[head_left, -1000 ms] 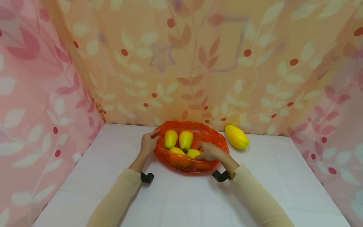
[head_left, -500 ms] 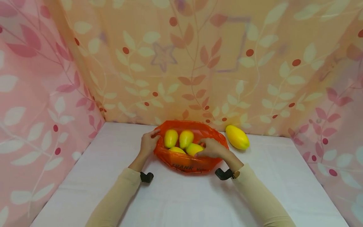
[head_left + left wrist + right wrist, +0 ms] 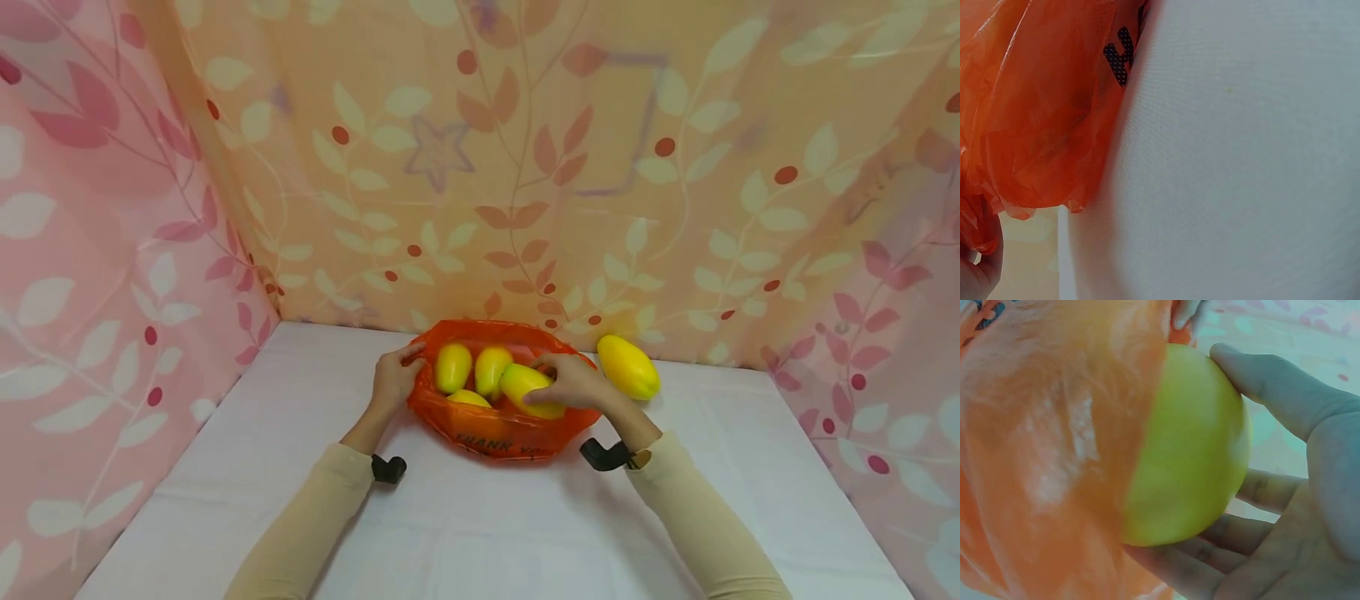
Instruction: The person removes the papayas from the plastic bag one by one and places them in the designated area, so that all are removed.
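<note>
An orange-red plastic bag point(image 3: 480, 433) with dark lettering lies with its mouth spread wide. My left hand point(image 3: 392, 385) pinches its left rim; in the left wrist view only a bit of that hand point(image 3: 984, 272) shows beside the bag point(image 3: 1041, 119). My right hand point(image 3: 581, 387) grips a yellow mango point(image 3: 525, 385) at the bag's right side. The right wrist view has thumb and fingers round this mango point(image 3: 1194, 450), whose left part is behind the orange film. Inside the bag are more mangoes: two at the back point(image 3: 453, 368) and one in front, partly hidden by the rim.
Another yellow mango point(image 3: 628, 367) lies on the white tabletop point(image 3: 465, 533) right of the bag, near the back wall. Floral cloth walls point(image 3: 487, 167) enclose the back and both sides. A dark wrist-camera mount point(image 3: 606, 455) sits on each wrist.
My right hand has lifted the mango from low in the bag and drawn it up and right, so more of it shows. The left hand stays at the rim.
</note>
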The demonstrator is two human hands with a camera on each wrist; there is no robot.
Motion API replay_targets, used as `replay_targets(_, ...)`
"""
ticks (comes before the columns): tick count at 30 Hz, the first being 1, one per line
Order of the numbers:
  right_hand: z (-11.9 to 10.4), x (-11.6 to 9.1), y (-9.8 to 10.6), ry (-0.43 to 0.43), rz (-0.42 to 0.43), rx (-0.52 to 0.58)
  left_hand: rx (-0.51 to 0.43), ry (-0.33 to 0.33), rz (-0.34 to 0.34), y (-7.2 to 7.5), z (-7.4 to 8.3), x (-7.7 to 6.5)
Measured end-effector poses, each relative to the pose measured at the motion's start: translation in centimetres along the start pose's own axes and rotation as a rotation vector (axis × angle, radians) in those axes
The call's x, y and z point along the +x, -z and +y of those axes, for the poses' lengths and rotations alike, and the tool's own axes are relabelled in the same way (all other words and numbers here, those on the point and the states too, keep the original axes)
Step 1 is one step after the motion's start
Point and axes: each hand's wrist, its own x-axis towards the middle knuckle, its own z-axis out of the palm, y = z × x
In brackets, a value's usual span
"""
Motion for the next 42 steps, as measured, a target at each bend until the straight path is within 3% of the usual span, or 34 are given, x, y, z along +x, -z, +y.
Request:
replay_targets(5, -0.2, -0.3, 0.9, 0.040, 0.018, 0.008, -0.011, 0.001, -0.002, 0.1, -0.1, 0.0)
replay_targets(12, -0.5, -0.8, 2.4, 0.066, 0.032, 0.111, -0.010, 0.005, -0.009, 0.0, 0.1, -0.1)
replay_targets(22, -0.2, -1.7, 4.2, -0.011, 0.061, 0.209, -0.025, 0.013, 0.012, -0.1, 0.0, 0.1)
replay_targets(31, 0.4, -2.2, 5.2, 0.032, 0.104, 0.127, -0.027, 0.049, -0.008, -0.2, -0.1, 0.2)
replay_targets(42, 1.7, -2.9, 6.9, -0.002, 0.160, 0.088, -0.030, 0.047, -0.005, -0.2, 0.0, 0.1)
